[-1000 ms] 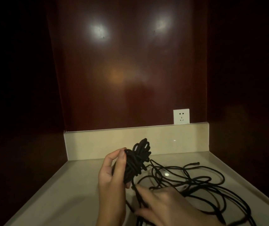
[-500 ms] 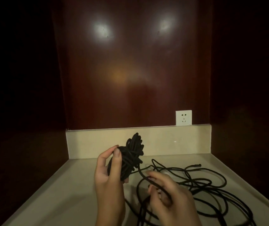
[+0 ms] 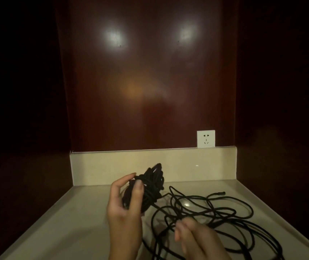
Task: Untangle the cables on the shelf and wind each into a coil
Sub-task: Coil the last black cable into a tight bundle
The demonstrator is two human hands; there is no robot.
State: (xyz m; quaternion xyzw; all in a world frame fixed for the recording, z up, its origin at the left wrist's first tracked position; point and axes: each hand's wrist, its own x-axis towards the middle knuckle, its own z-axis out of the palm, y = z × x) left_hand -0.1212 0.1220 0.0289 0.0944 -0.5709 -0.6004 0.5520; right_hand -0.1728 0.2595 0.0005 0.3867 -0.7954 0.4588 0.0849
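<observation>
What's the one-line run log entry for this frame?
left hand: grips cable coil | right hand: blurred, over loose cable | shelf: loose loops right | coil unfinished

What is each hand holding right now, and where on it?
The left hand grips the wound black cable bundle around its middle, thumb across the front. The right hand is blurred among the loose cable loops; whether it holds a strand cannot be told.

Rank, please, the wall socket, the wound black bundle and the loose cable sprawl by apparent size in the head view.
1. Loose cable sprawl, widest by far.
2. Wound black bundle, held in the left hand.
3. Wall socket, though it sits farther back, so the gap is unsure.
</observation>
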